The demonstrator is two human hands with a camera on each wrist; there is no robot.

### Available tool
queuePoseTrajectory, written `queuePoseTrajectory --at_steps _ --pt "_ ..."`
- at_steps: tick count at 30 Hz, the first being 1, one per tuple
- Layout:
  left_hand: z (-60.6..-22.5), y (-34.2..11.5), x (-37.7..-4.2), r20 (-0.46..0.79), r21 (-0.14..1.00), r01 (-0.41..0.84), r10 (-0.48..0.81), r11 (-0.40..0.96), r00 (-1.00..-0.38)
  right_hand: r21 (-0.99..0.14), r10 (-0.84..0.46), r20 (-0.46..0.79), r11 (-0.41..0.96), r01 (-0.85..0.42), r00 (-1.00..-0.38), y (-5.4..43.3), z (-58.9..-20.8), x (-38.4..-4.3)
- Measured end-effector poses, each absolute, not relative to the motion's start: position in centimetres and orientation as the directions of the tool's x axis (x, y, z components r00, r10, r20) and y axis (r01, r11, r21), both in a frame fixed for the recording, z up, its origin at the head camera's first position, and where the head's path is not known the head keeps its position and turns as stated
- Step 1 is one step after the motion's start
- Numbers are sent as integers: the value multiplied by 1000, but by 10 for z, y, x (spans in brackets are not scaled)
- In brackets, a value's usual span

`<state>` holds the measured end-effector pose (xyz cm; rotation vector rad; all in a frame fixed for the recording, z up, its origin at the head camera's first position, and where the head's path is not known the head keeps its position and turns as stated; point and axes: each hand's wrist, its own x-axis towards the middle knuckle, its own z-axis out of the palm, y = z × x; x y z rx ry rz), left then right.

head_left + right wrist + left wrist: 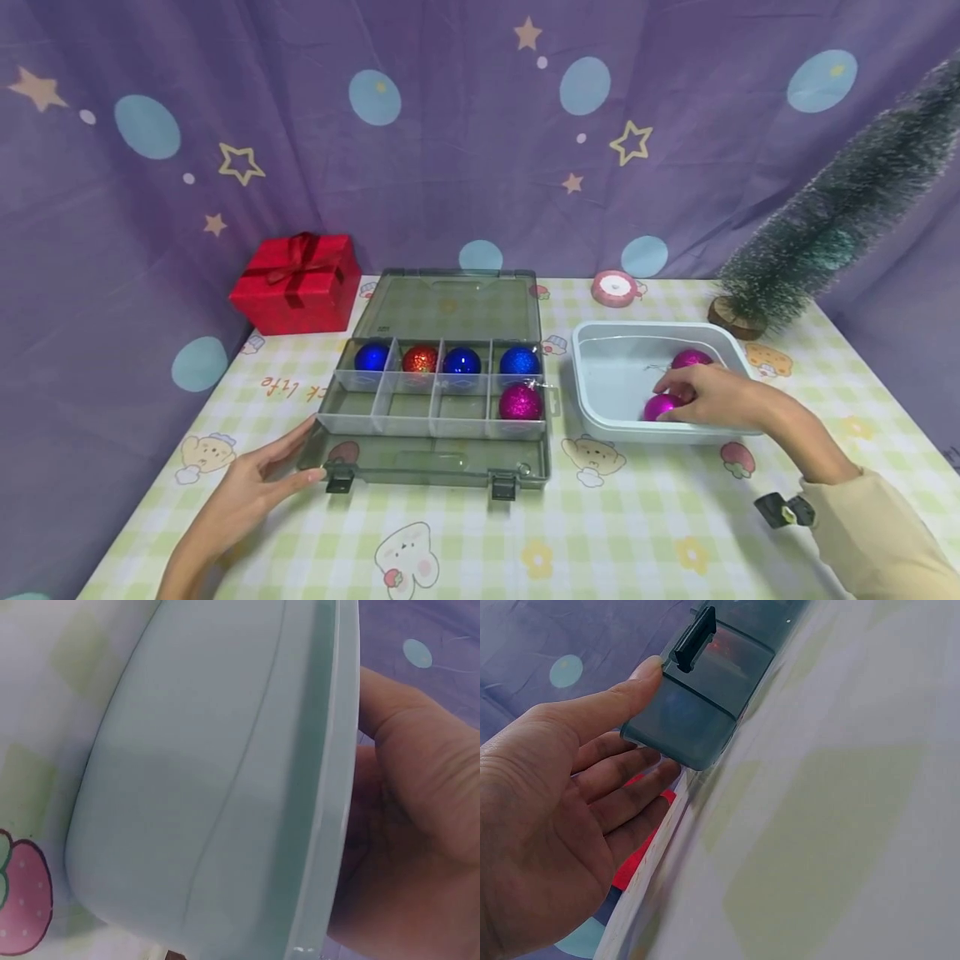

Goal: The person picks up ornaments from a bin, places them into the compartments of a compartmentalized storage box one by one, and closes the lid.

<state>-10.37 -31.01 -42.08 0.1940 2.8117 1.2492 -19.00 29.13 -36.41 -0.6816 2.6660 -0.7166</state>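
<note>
My left hand [251,483] is at the front left corner of a dark see-through compartment case [431,473]. Its thumb touches the case front and the other fingers extend along the side, as the left wrist view shows. The case's lid [457,308] lies back. In the back row sit a blue bauble [372,357], a red bauble [420,360] and two more blue ones; a glittery magenta bauble [520,403] lies front right. Over a pale blue tub [600,421], my right hand [712,398] pinches a magenta bauble [661,407]. The tub wall hides it in the right wrist view.
Behind the right hand another magenta bauble [691,358] lies in the tub. A red gift box [300,283] stands back left, a ribbon roll [615,288] at the back. A small frosted tree [832,225] leans at the right.
</note>
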Motion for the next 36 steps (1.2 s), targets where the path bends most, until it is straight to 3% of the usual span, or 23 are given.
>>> queuePoseTrajectory --at_steps 9,22,36 --pt "-420 -310 -103 10 743 105 146 661 -989 -528 -518 -129 757 -384 -845 288 -363 -189" --pt "-421 -309 -102 15 749 107 145 654 -989 -606 -547 105 627 -489 -831 275 -359 -194" --pt "-422 -310 -103 18 755 116 156 645 -988 -672 -464 150 600 -434 -873 250 -345 -196"
